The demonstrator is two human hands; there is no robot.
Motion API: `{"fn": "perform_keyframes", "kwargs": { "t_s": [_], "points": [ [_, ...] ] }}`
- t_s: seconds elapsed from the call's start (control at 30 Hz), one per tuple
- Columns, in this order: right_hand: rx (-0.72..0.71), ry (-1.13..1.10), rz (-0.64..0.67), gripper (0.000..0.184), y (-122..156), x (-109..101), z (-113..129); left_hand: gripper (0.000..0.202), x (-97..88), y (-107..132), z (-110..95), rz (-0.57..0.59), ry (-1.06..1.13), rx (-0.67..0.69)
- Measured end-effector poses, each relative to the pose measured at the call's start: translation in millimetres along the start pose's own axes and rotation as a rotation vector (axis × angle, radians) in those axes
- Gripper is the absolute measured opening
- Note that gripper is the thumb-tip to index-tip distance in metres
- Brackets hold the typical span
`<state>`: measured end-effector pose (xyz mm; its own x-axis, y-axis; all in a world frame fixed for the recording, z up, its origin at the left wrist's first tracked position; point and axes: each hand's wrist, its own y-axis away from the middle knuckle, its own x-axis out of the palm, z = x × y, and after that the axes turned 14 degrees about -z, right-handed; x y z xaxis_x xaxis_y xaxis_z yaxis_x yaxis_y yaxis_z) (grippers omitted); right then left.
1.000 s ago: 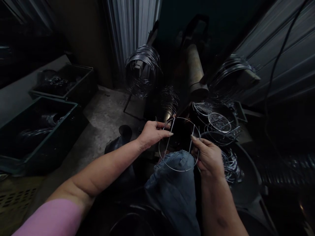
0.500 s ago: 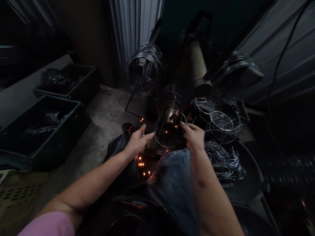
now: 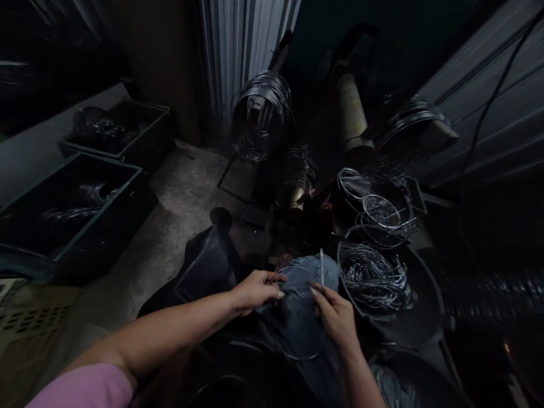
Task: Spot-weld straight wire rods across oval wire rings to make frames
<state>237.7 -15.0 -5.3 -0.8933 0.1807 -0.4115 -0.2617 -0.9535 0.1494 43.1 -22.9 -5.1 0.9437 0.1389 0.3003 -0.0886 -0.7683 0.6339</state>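
Much of the wire ring (image 3: 301, 358) blurs into the dark denim leg (image 3: 302, 326) beneath; its lower arc and a faint upper stretch show. It sits between the person's hands: the left hand (image 3: 254, 294) and right hand (image 3: 340, 320) each pinch its wire, exact contacts murky. Beside the right fingertips, a straight metal piece (image 3: 322, 265) points forward, long axis running away from the person; whether it joins the ring is unclear.

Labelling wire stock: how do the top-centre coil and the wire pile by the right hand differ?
The coil is wound in loops; the wire pile is tangled. The coil stands upright; the wire pile lies in the round tub. Both look like shiny grey wire.
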Motion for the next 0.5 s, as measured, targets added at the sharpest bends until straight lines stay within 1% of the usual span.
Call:
{"fn": "perform_keyframes", "kwargs": {
  "t_s": [0.03, 0.1, 0.13, 0.2, 0.27, 0.3, 0.37, 0.4, 0.43, 0.5],
  "points": [
    [0.058, -0.004, -0.089, 0.040, 0, -5, -5, 0.044, 1.3, 1, 7, 0.014, -0.042, -0.012],
    [0.119, -0.011, -0.187, 0.050, -1, -13, -13, 0.048, 2.6, 4, 16, 0.046, -0.140, -0.046],
    [0.121, -0.022, -0.198, 0.056, -1, -17, -16, 0.051, 3.0, 5, 19, 0.054, -0.180, -0.060],
    [0.102, -0.051, -0.179, 0.072, -2, -24, -20, 0.057, 3.6, 4, 20, 0.038, -0.226, -0.064],
    [0.082, -0.054, -0.195, 0.086, -1, -33, -22, 0.060, 3.1, 1, 18, -0.019, -0.210, -0.023],
    [0.077, -0.035, -0.226, 0.089, 0, -39, -22, 0.060, 2.4, -1, 16, -0.063, -0.188, 0.009],
    [0.058, 0.036, -0.293, 0.085, 2, -50, -22, 0.065, 0.3, -4, 13, -0.147, -0.145, 0.072],
    [0.037, 0.077, -0.312, 0.080, 4, -55, -22, 0.071, -0.7, -5, 13, -0.157, -0.133, 0.093],
    [0.007, 0.113, -0.308, 0.074, 6, -59, -22, 0.080, -1.4, -5, 14, -0.138, -0.132, 0.099],
    [-0.082, 0.168, -0.254, 0.061, 10, -63, -24, 0.095, -1.7, -5, 19, -0.029, -0.154, 0.076]
  ]
}}
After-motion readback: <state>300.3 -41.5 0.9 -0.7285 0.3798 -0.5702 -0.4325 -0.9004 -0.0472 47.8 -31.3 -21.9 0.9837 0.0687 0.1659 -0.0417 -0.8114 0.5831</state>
